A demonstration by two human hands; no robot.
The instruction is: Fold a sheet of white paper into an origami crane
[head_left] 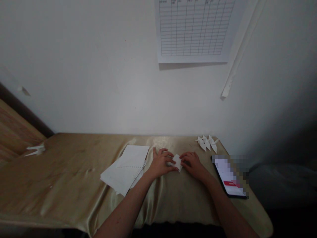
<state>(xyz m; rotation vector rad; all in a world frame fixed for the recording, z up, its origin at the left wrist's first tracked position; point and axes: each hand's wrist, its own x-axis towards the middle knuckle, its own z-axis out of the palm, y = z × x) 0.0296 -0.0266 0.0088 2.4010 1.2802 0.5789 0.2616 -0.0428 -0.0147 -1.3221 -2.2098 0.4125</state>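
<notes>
A small white folded paper (177,162), roughly diamond-shaped, lies on the cloth-covered table between both hands. My left hand (162,163) grips its left side with thumb and fingertips, the other fingers raised and spread. On the opposite side, my right hand (192,163) has its curled fingers on the paper's right edge. The finer folds are too small to make out. Left of my left hand is a stack of white paper sheets (128,163), one with a dashed line on it.
Several white folded paper figures (207,143) stand at the table's back right corner. A tablet or phone (229,180), partly blurred, lies near the right edge. Another white paper figure (36,150) is at far left. A printed grid sheet (195,33) hangs on the wall.
</notes>
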